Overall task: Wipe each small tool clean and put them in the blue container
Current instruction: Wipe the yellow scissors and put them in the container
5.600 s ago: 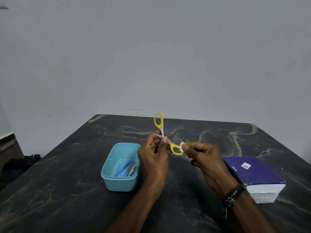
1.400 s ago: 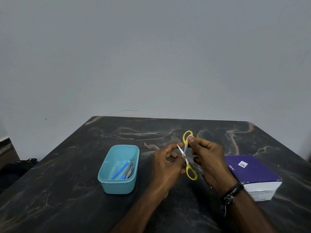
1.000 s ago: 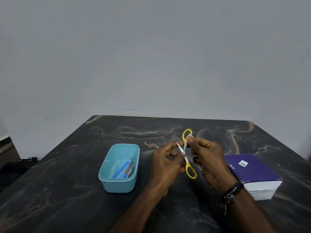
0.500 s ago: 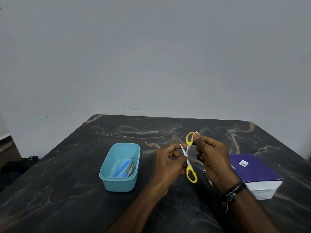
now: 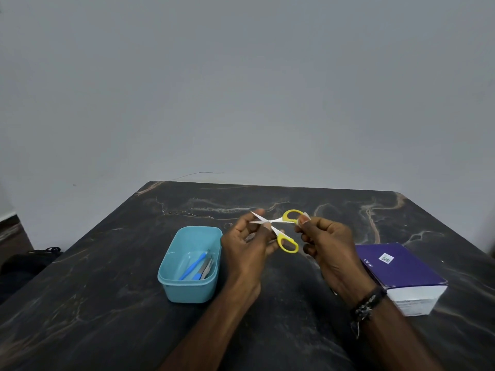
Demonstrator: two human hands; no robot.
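The dark marble-patterned table spreads under both my hands; to the right of my right wrist lies the purple-topped rectangular cardboard box, and just left of my left hand stands the light blue plastic container, with a blue-handled tool and some thin metal ones already lying in it; between my hands, held above the table, are the small yellow-handled scissors, blades spread wide apart; my left hand pinches them near the pivot, fingers curled round the blades, while my right hand pinches the far yellow loop together with what looks like a scrap of white wipe, too small to be sure; half a second ago the scissors stood nearly upright, and now they lie crosswise with the tips pointing left; I judge the wiping is moving to the handles, so the drop into the container is near.
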